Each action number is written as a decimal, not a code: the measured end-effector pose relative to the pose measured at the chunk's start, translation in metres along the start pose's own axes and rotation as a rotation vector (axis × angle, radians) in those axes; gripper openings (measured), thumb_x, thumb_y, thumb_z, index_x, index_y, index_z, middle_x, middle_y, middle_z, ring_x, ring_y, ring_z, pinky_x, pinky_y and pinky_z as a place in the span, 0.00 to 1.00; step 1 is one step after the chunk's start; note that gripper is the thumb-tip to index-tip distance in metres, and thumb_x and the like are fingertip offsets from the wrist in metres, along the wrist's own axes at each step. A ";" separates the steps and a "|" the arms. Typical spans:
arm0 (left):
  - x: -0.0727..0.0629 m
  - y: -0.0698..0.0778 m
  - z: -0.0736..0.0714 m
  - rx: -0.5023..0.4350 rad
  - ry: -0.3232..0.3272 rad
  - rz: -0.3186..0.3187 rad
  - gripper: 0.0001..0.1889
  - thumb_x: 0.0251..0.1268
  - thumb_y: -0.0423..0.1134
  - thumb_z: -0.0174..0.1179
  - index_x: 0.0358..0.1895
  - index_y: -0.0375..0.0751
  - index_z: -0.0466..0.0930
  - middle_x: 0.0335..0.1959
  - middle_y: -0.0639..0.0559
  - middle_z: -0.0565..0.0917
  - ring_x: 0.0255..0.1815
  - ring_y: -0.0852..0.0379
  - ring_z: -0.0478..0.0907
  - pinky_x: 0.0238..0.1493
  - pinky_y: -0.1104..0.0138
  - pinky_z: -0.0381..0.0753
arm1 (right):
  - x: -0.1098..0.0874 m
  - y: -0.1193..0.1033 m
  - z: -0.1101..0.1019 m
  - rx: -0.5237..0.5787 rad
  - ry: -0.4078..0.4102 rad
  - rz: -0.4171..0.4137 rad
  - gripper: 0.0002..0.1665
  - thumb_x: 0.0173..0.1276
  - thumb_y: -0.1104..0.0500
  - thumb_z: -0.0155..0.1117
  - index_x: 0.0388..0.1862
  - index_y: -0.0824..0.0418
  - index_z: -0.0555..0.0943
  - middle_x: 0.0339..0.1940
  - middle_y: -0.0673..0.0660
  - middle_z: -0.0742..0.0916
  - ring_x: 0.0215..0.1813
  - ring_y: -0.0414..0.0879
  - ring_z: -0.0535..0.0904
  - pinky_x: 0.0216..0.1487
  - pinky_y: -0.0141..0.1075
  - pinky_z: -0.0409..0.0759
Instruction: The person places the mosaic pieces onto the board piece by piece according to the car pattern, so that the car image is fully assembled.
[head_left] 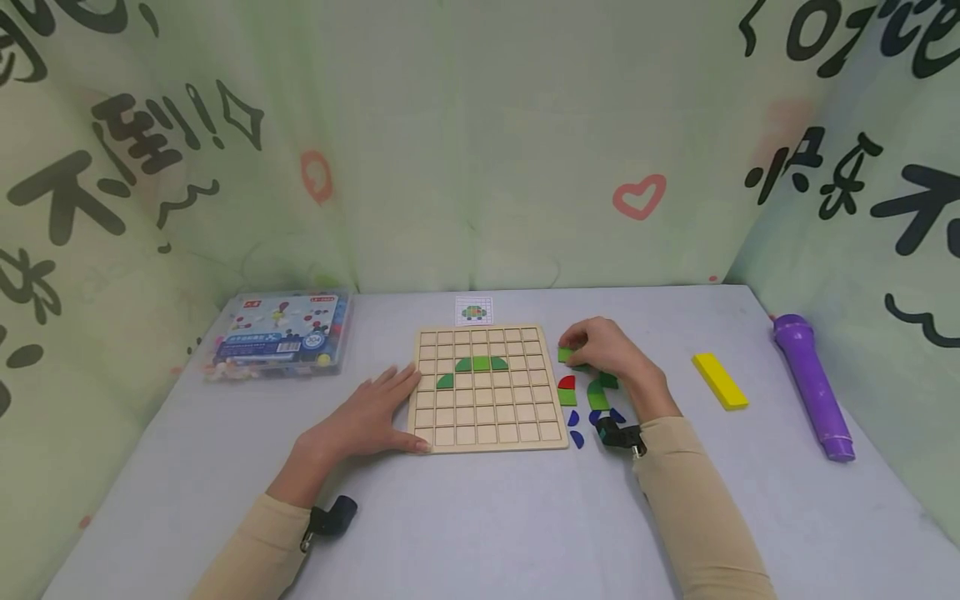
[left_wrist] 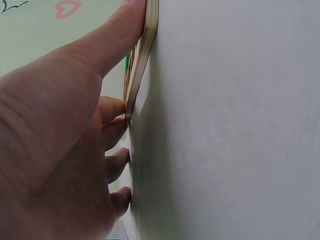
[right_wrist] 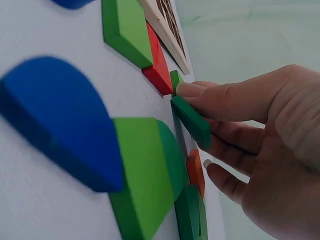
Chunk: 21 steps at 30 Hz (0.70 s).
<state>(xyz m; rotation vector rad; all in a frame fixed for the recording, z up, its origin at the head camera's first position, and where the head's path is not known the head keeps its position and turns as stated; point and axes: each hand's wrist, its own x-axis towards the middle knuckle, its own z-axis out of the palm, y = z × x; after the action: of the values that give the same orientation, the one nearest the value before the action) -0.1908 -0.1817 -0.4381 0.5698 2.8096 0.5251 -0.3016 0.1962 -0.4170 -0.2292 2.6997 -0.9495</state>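
Head view: left hand spread against gridded wooden board, right hand pinching flat dark-green piece.

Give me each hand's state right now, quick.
Left hand: open, fingers spread, touching the left side of the wooden board.
Right hand: fingers among green pieces; cannot tell whether it grips one.

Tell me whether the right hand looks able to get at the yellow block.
Probably yes: only bare tabletop shows between the right hand and the yellow block, though that hand seems busy with a green piece.
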 end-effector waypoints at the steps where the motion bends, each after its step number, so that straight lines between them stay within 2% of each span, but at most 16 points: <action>1: 0.000 0.000 0.000 0.001 -0.001 0.000 0.62 0.46 0.72 0.68 0.80 0.43 0.49 0.83 0.50 0.51 0.83 0.40 0.46 0.79 0.40 0.50 | 0.000 0.000 0.000 0.003 -0.002 0.006 0.19 0.63 0.64 0.69 0.54 0.62 0.84 0.53 0.61 0.86 0.50 0.53 0.77 0.52 0.42 0.80; 3: 0.000 0.000 0.000 0.001 -0.002 0.000 0.62 0.47 0.72 0.68 0.80 0.43 0.49 0.83 0.50 0.51 0.83 0.40 0.46 0.79 0.40 0.50 | -0.001 0.000 0.000 0.005 -0.008 0.013 0.19 0.63 0.64 0.69 0.54 0.63 0.84 0.53 0.61 0.86 0.49 0.53 0.77 0.51 0.42 0.80; 6: 0.000 0.000 0.000 0.000 -0.004 -0.002 0.62 0.47 0.72 0.68 0.80 0.43 0.49 0.83 0.50 0.51 0.83 0.40 0.46 0.79 0.40 0.50 | -0.001 0.000 0.000 0.006 -0.005 0.011 0.16 0.62 0.64 0.69 0.50 0.61 0.84 0.48 0.60 0.85 0.47 0.52 0.76 0.47 0.39 0.78; 11: 0.000 0.001 0.000 -0.005 -0.007 -0.004 0.62 0.47 0.72 0.68 0.80 0.43 0.49 0.83 0.50 0.51 0.83 0.40 0.45 0.79 0.41 0.49 | 0.001 -0.001 0.001 0.012 0.029 -0.047 0.08 0.62 0.65 0.68 0.41 0.60 0.83 0.37 0.58 0.82 0.42 0.51 0.74 0.40 0.37 0.73; 15: 0.001 0.000 0.001 -0.006 -0.008 -0.006 0.62 0.46 0.72 0.68 0.80 0.44 0.49 0.83 0.50 0.50 0.83 0.40 0.45 0.79 0.41 0.49 | -0.001 -0.006 0.002 0.033 0.055 -0.082 0.07 0.62 0.64 0.68 0.39 0.58 0.83 0.36 0.57 0.81 0.41 0.51 0.74 0.38 0.38 0.73; 21: 0.001 0.000 0.001 -0.009 -0.008 -0.011 0.62 0.45 0.72 0.68 0.80 0.44 0.49 0.83 0.50 0.50 0.83 0.41 0.45 0.79 0.41 0.49 | -0.002 -0.019 0.006 0.103 0.056 -0.160 0.08 0.62 0.62 0.69 0.42 0.57 0.84 0.36 0.56 0.82 0.41 0.51 0.74 0.39 0.38 0.74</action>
<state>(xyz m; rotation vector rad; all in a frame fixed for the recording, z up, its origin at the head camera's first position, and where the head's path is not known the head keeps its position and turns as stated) -0.1915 -0.1812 -0.4392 0.5539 2.7995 0.5315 -0.2964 0.1787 -0.4092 -0.4079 2.7060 -1.1529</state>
